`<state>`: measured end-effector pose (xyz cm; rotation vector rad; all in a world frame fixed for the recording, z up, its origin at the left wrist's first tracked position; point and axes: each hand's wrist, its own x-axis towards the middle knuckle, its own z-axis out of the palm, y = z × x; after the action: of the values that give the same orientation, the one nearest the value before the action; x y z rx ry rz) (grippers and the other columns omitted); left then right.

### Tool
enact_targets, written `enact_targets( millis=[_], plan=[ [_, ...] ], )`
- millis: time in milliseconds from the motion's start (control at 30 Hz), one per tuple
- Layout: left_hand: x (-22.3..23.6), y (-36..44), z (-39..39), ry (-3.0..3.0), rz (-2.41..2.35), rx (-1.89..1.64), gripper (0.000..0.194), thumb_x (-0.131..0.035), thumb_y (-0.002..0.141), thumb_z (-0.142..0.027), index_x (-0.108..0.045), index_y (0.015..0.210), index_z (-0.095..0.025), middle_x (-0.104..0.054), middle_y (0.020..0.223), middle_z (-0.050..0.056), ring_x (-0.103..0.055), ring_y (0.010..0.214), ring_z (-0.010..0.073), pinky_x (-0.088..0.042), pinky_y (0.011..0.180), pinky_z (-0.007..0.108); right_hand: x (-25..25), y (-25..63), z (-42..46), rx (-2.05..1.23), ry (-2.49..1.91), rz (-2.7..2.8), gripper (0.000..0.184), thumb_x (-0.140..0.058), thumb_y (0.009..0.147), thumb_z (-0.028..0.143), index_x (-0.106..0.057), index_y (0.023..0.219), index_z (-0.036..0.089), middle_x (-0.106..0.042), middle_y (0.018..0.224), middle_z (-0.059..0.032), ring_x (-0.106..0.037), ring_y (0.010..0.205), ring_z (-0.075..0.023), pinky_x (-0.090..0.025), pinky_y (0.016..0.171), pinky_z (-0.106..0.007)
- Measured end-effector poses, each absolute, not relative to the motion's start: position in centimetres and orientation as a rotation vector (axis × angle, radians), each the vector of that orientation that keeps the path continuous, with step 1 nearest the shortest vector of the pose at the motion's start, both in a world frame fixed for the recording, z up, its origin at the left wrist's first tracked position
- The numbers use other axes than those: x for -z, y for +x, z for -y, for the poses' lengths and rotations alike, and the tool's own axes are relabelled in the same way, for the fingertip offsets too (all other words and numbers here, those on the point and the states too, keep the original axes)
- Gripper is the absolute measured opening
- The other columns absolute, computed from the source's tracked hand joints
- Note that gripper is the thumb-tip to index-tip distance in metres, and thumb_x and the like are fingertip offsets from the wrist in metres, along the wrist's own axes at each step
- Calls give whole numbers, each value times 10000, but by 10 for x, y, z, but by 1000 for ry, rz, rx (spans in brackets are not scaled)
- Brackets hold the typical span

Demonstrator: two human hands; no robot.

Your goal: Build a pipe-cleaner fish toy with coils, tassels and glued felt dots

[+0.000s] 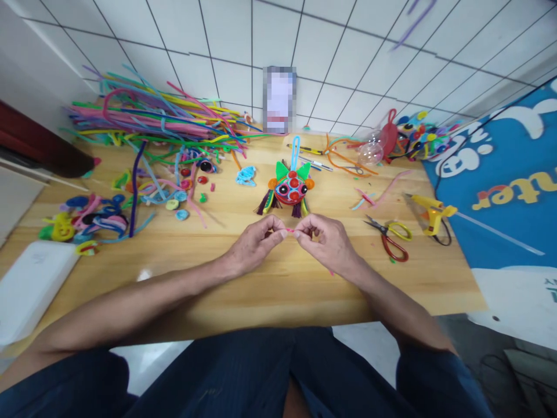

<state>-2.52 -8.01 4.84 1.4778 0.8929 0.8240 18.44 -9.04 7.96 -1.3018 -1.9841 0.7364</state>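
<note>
Between my two hands a short stretch of pink pipe cleaner shows, held close above the table. My left hand pinches one end of it between thumb and forefinger. On the other side my right hand pinches it too, the fingertips nearly meeting. A pink tip shows below my right wrist; whether it is the same piece is hidden. Just beyond the fingers sits a colourful animal-head ornament with green ears, a red face, orange side knobs, dark tassels and a light blue loop on top.
Pipe cleaners heap at the back left, with small coiled pieces nearer. A white box-like device lies front left. At right are scissors and a yellow glue gun. A phone leans on the tiled wall.
</note>
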Motion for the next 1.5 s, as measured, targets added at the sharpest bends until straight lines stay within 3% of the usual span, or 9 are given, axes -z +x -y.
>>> enact_targets(
  millis=[233,433,567,800,1033,1367,1500],
  plan=[
    [-39,-19,82,1086,-881,-834,405,-674,908,-581,-561,902,-191,-399,639,-79,-303,521,85,-258,492,238,-66,168,96,-835,-1349,1730,93,-629,868,232,-639,777,213,-649,666,28,-556,590,-113,-437,585,-242],
    [-59,-34,65,1635,-877,-733,257,-661,946,-435,-636,953,-179,-575,787,-25,-425,625,100,-346,598,240,-77,188,89,-754,-1273,2012,89,-633,857,152,-647,788,206,-650,697,27,-562,620,-108,-423,623,-243],
    [-63,-35,66,1959,-849,-795,155,-659,940,-314,-646,870,-177,-582,739,-22,-462,639,108,-371,648,249,-82,189,90,-711,-1228,2161,121,-630,873,126,-635,784,207,-636,705,22,-557,632,-111,-412,635,-248],
    [-70,-42,61,1764,-873,-663,313,-550,987,-437,-659,870,-168,-575,730,-18,-485,668,123,-384,633,244,-90,188,96,-693,-1216,2193,125,-644,877,88,-636,810,194,-618,712,31,-551,636,-106,-397,639,-244],
    [-83,-41,69,2051,-806,-521,140,-652,915,-290,-702,847,-179,-577,673,-33,-456,609,106,-358,627,241,-99,191,102,-607,-1154,2321,145,-638,872,57,-638,814,190,-614,730,24,-540,653,-106,-382,653,-248],
    [-65,-29,100,1217,-904,-921,363,-795,822,-506,-651,799,-174,-422,581,-74,-293,517,69,-238,509,228,-90,168,110,-835,-1257,1838,88,-652,858,230,-666,778,198,-658,669,21,-562,610,-114,-420,603,-245],
    [-64,-29,101,1101,-862,-929,415,-753,849,-583,-657,848,-179,-391,557,-80,-274,487,70,-220,484,231,-88,165,110,-913,-1286,1750,120,-654,852,272,-668,758,199,-665,658,20,-548,585,-112,-403,560,-238]
  ],
)
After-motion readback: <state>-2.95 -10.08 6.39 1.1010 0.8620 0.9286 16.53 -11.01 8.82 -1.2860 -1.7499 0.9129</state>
